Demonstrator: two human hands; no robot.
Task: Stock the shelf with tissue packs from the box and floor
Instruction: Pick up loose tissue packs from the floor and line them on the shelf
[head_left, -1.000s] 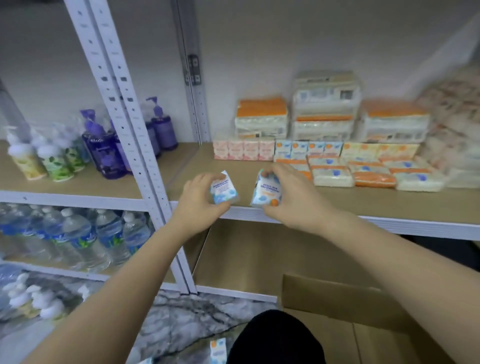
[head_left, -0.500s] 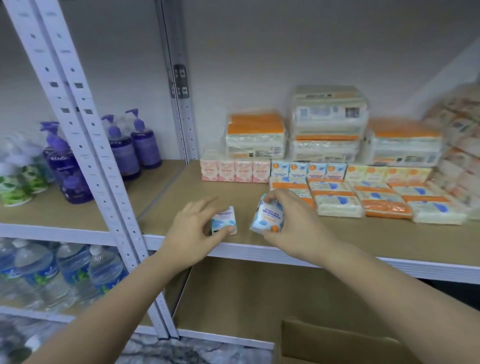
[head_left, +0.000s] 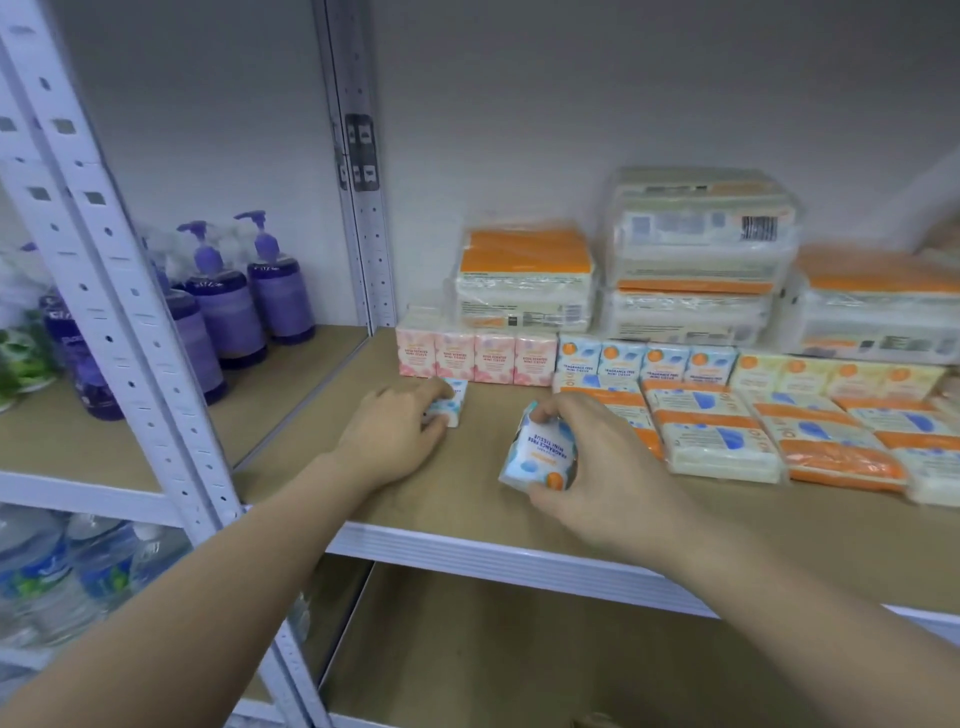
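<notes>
Shelf (head_left: 467, 499): a tan board with a white metal front edge, on which tissue stock is carried beyond and to the right of both hands.
Pink mini packs (head_left: 475, 358): four are stood upright in a row just beyond the left hand.
Blue mini packs (head_left: 647, 362): four are stood upright beside the pink ones, beyond the right hand; yellow mini packs (head_left: 836, 378) are lined up further right.
Flat orange-and-white packs (head_left: 722, 441): laid in rows just right of the right hand.
Large wrapped bundles (head_left: 696, 260): stacked against the wall behind the small rows.
Left hand (head_left: 389, 431): a small blue-and-white tissue pack (head_left: 451, 402) is gripped by curled fingers and rests on the shelf board, just in front of the pink row.
Right hand (head_left: 597, 467): a second pack (head_left: 540, 452), printed "fragrance free mini tissue", is grasped between fingers and thumb, tilted; whether it touches the board cannot be told.
Neighbouring bay: purple pump bottles (head_left: 249, 291) are stood left of the left hand, past a perforated white upright (head_left: 130, 322).
Below left: water bottles (head_left: 62, 571) are stored.
Room: a plain grey wall is seen behind.
</notes>
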